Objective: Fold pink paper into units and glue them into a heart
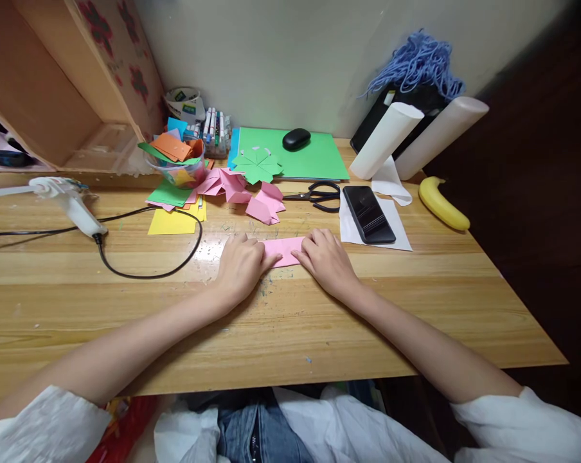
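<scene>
A folded strip of pink paper (285, 251) lies flat on the wooden table, its long side running left to right. My left hand (242, 260) grips its left end, fingers curled and thumb pressed on top. At the right end, my right hand (326, 257) holds it the same way, thumb on the paper. Both ends are hidden under my fingers. Just beyond are folded pink paper pieces (267, 203), a green paper flower shape (258, 165) and black-handled scissors (322, 196).
A hot glue gun (73, 206) with a looping black cable lies at left. Behind it stand a tub of paper scraps (179, 170) and markers (216, 125). A phone (369, 215) rests on white paper at right, near a banana (442, 202) and white rolls (389, 141).
</scene>
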`<state>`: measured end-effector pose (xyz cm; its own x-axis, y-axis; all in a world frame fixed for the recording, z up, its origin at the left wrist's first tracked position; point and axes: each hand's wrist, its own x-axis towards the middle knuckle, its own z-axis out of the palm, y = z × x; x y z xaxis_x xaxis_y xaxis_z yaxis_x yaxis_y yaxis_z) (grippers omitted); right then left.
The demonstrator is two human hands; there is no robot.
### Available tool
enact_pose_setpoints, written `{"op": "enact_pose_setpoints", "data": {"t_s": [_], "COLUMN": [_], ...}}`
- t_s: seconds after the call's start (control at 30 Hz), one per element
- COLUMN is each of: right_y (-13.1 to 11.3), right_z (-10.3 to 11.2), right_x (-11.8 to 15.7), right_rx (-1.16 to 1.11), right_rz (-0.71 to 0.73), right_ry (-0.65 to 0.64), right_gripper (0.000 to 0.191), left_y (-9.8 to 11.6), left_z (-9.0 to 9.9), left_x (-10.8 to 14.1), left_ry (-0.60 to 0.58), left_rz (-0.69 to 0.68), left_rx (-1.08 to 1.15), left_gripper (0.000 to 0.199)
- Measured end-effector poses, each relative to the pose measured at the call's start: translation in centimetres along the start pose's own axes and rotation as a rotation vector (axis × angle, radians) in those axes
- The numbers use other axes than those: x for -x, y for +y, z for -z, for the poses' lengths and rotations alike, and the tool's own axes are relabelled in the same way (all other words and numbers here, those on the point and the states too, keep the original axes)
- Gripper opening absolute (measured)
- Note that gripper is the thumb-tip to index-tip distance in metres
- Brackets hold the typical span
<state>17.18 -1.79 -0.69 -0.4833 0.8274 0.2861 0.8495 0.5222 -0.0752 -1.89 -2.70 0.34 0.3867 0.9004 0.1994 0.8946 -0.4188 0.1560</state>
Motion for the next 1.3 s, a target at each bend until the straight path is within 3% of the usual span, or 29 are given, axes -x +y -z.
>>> {"op": "enact_pose_setpoints", "data": {"t_s": [0.27,0.47,0.53,0.67,0.83,1.3], "right_y": [0.2,1.4,1.8,2.2,2.2,2.9], "right_z": [0.0,0.0,0.2,0.7,1.1,2.1], "right_x": [-0.3,-0.5,-0.6,-0.6,-0.2,-0.3], "right_rx": [0.054,-0.083,-0.142,-0.207,-0.175,-0.184], "right_rz": [0.013,0.006,0.029,0.247,0.513,0.534], "right_ry": [-0.039,-0.068,-0.063,-0.054,-0.082,-0.095], "right_gripper": [0.03,0.031,0.028,0.017,0.026,0.02], "left_y": [0.2,0.4,0.1,-1.1,-1.5,-2.5], "left_z": [0.0,0.2,0.2,0.1,0.4,1.4], "left_x": [-0.1,-0.1,-0.3,-0.7,-0.7,-1.1], "left_ry": [0.017,0.03,0.028,-0.066,-0.197,-0.376], "left_rz": [-0.001,0.013,-0.06,-0.269,-0.309,-0.358], "left_rx": [-0.044,0.0,0.07,0.275,0.318,0.331], "left_gripper": [0.052,0.042,0.04,0.038,0.042,0.055]}}
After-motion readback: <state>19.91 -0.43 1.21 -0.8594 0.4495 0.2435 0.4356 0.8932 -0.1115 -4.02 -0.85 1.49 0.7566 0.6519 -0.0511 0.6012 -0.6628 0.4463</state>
